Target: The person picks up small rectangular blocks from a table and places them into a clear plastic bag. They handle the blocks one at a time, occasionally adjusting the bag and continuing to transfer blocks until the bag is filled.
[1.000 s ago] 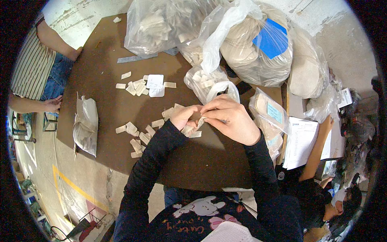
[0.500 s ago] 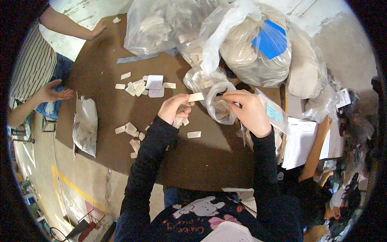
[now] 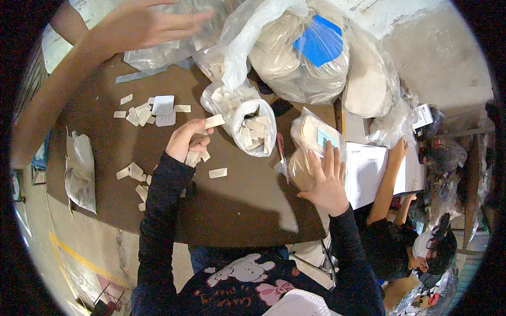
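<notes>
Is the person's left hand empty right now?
No, the left hand holds a small pale strip at its fingertips.

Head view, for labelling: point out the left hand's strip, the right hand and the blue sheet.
Held strip (image 3: 214, 121), head view: middle of its face.
Right hand (image 3: 328, 185), head view: back of the hand.
Blue sheet (image 3: 318, 41), head view: middle of its face.

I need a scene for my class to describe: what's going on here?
The left hand pinches a pale strip. The right hand is spread over a clear packet. Between them, an open bag holds more strips, and loose strips lie on the table. At the far left, another person's blurred hand reaches across.
</notes>
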`<action>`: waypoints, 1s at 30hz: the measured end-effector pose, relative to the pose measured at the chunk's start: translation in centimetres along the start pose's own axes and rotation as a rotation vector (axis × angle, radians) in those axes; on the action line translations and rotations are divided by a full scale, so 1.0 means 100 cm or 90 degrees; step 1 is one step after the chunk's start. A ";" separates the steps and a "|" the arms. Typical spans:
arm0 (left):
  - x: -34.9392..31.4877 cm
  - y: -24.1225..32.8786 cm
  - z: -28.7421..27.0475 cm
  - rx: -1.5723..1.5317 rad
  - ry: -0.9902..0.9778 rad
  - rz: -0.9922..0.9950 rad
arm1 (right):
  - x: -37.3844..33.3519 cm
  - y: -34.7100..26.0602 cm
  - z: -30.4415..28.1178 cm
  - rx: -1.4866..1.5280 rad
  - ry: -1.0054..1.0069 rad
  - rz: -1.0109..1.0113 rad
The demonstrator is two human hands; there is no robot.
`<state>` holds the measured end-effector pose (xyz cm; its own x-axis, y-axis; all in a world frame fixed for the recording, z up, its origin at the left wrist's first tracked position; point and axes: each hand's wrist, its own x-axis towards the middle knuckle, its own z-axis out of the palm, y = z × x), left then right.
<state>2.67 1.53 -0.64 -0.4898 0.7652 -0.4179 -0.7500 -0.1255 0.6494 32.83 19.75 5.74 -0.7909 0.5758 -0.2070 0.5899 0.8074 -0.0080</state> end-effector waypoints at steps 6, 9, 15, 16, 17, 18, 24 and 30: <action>0.007 -0.004 -0.004 0.001 0.013 -0.027 | 0.014 0.010 -0.006 0.180 0.124 0.029; 0.009 -0.003 0.000 0.004 -0.034 -0.061 | 0.030 0.045 -0.019 0.279 0.152 0.026; 0.029 -0.014 -0.012 -0.032 -0.089 -0.005 | 0.059 0.113 -0.035 0.794 0.000 0.105; 0.034 -0.017 -0.029 -0.045 -0.062 -0.010 | 0.063 0.111 -0.036 0.808 -0.021 0.142; 0.041 -0.026 -0.034 -0.105 -0.083 -0.012 | 0.060 0.127 -0.023 0.856 0.003 0.152; 0.040 -0.022 -0.025 -0.026 -0.126 -0.019 | 0.050 0.137 -0.021 0.927 -0.087 0.133; 0.040 -0.028 -0.001 -0.090 -0.075 -0.053 | -0.013 0.077 -0.051 1.183 -0.097 0.103; 0.020 -0.015 0.013 -0.060 -0.019 -0.084 | 0.014 0.010 -0.057 0.900 0.038 -0.087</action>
<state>3.41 4.07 -1.56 -0.3724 0.7973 -0.4749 -0.8459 -0.0811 0.5272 31.38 22.17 11.03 -0.8386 0.5381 -0.0851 0.1454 0.0706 -0.9868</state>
